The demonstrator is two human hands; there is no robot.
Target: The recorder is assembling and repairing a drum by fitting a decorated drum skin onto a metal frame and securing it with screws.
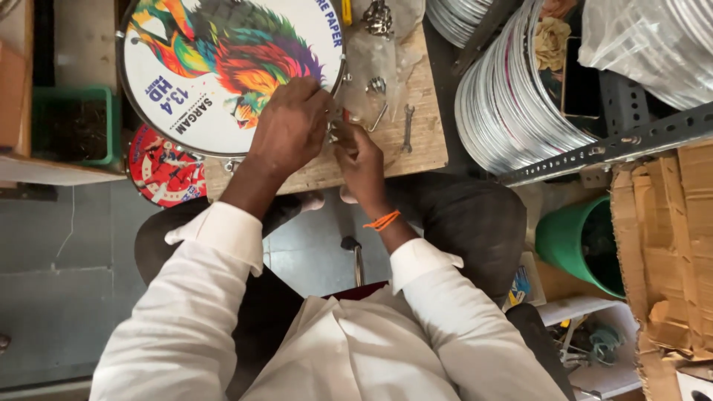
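Observation:
A round drum (223, 67) with a white head and a colourful animal print lies on a wooden board (420, 89). My left hand (291, 126) rests at the drum's lower right rim, fingers curled around small metal hardware. My right hand (360, 156), with an orange thread on its wrist, meets the left at the same spot and pinches a small metal fitting (336, 126) at the rim. What exactly sits between the fingers is hidden.
A small spanner (408, 128), a metal hook (379, 117) and loose metal lugs (377, 18) lie on the board. Stacked drum rims (505, 89) stand to the right, beside a green bucket (575, 245), torn cardboard (668, 245) and a slotted metal angle (616, 145). A small red drum (163, 171) sits below left.

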